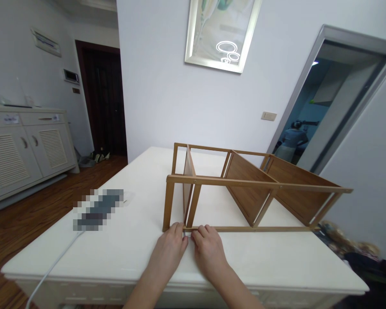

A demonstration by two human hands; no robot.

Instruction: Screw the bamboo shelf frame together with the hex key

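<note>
A wooden shelf rack [241, 182] lies on its side on the white table [131, 249], its shelf boards standing upright. My left hand [172, 244] is closed at the rack's near rail, by its left end, with the fingertips against the wood. Close beside it, my right hand [209, 249] has its fingers curled in a pinch at the same rail. Between the two hands shows a thin, bent metal hex key [188, 235], one end at the rail and the other at my right fingertips. The fingers partly hide it.
A blurred-out dark object [99, 210] with a white cable [56, 262] lies on the table's left side. A louvred cabinet [28, 150] stands at the far left. Behind the table is a wall with a framed picture [223, 34]. A person [291, 139] is beyond the doorway at right.
</note>
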